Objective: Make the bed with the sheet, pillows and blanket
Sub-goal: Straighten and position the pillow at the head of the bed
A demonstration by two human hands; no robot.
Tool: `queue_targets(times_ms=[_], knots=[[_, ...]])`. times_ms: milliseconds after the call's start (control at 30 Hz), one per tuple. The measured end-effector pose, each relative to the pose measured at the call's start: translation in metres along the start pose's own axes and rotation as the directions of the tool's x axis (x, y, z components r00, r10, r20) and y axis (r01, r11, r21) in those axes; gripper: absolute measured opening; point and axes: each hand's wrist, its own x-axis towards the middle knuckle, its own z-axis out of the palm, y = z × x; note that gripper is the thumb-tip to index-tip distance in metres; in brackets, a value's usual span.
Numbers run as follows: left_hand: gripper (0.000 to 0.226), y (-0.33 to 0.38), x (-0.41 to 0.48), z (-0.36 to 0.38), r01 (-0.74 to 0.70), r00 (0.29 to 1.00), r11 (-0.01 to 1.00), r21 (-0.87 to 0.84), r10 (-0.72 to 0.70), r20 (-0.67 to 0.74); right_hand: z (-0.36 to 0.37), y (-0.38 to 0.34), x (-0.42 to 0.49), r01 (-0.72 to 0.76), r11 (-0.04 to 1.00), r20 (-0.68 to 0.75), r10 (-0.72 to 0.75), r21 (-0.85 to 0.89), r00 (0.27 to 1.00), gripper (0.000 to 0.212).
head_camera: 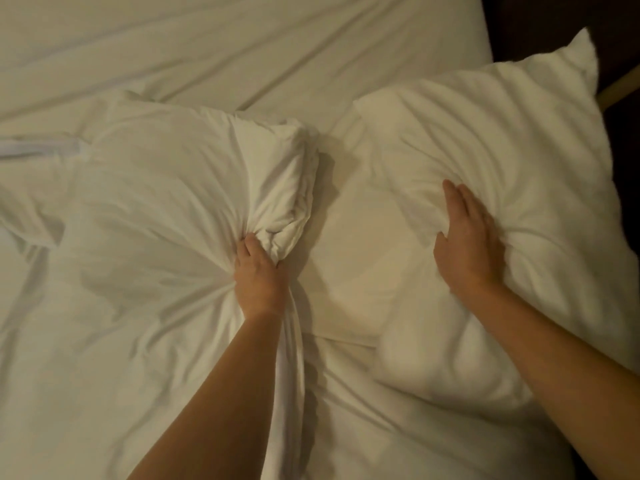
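A white blanket [138,220] lies rumpled over the left and near part of the bed. My left hand [259,275] is clenched on a bunched fold of it near its right edge, with creases fanning out from the fist. A white pillow [512,161] lies at the right of the bed, one corner pointing up and right. My right hand [467,244] rests flat on the pillow's left part with fingers together and extended, and the fabric dents under it. The white sheet [242,46] covers the mattress beyond both.
The mattress corner [483,36] ends at the upper right, with dark floor beyond it. A strip of wooden frame [620,90] shows past the pillow at the right edge. A bare patch of sheet [349,237] lies between blanket and pillow.
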Motion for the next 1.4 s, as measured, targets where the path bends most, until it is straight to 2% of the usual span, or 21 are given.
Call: queue_targets(times_ms=[200, 367, 633, 900, 1000, 1133, 1300, 1400], knots=[[0.054, 0.014, -0.008, -0.025, -0.044, 0.998, 0.998, 0.037, 0.042, 0.057, -0.044, 0.01, -0.009, 0.084, 0.977, -0.079, -0.069, 0.194, 0.994, 0.082], [0.043, 0.033, -0.015, -0.051, -0.057, 0.998, 0.997, 0.048, 0.055, 0.028, -0.11, 0.048, -0.003, 0.097, 0.896, -0.129, -0.045, 0.433, 0.991, 0.071], [0.05, 0.098, -0.02, -0.091, -0.082, 0.993, 0.996, 0.021, 0.084, -0.083, -0.172, 0.115, -0.006, 0.012, 0.807, -0.087, 0.049, 0.59, 0.995, 0.069], [0.039, 0.228, -0.013, -0.096, -0.168, 0.974, 0.984, -0.054, 0.157, -0.166, -0.207, 0.165, -0.003, -0.047, 0.763, -0.114, 0.157, 0.645, 0.981, 0.056], [0.045, 0.296, -0.027, -0.069, -0.241, 0.967, 0.966, -0.097, 0.23, -0.109, -0.213, 0.18, -0.002, -0.043, 0.751, -0.125, 0.166, 0.659, 0.978, 0.05], [0.048, 0.373, -0.05, -0.011, -0.287, 0.955, 0.945, -0.156, 0.295, 0.032, -0.218, 0.188, 0.0, -0.012, 0.745, -0.146, 0.146, 0.666, 0.979, 0.058], [0.041, 0.378, -0.064, 0.069, -0.269, 0.93, 0.959, -0.093, 0.284, 0.234, -0.213, 0.194, 0.002, -0.006, 0.716, -0.161, 0.165, 0.698, 0.973, 0.065], [0.047, 0.366, -0.07, 0.091, -0.252, 0.922, 0.965, -0.076, 0.263, 0.285, -0.204, 0.195, 0.001, -0.003, 0.718, -0.165, 0.163, 0.696, 0.973, 0.066]])
